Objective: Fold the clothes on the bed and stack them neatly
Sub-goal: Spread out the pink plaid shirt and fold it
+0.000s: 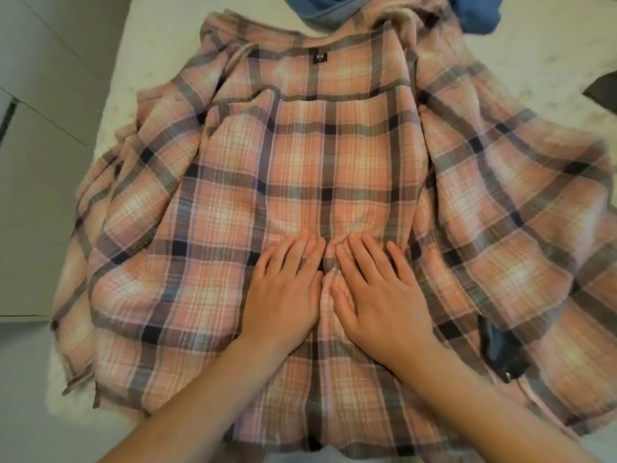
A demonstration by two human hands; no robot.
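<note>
Your left hand [287,289] and right hand [377,292] lie flat side by side at the lower centre of the frame, w/ fingers straight and a bit spread, holding nothing. They press on the shirt [317,182], palms down. I judge you put them there to smooth the cloth outward from the middle, so it is flat before the first fold. A small ridge of cloth stands up between the two hands.

The shirt fills most of the frame, spread open on the bed [150,45], inside up, collar at the top centre w/ a small black label [319,57]. It is pink-orange plaid w/ dark and grey lines, soft looking. Both side panels are rumpled, esp. at the left edge.

At the lower right a dark item [500,349] shows from under the shirt; what it is, I cannot tell. At the top, blue cloth [330,8] lies just past the collar.
</note>
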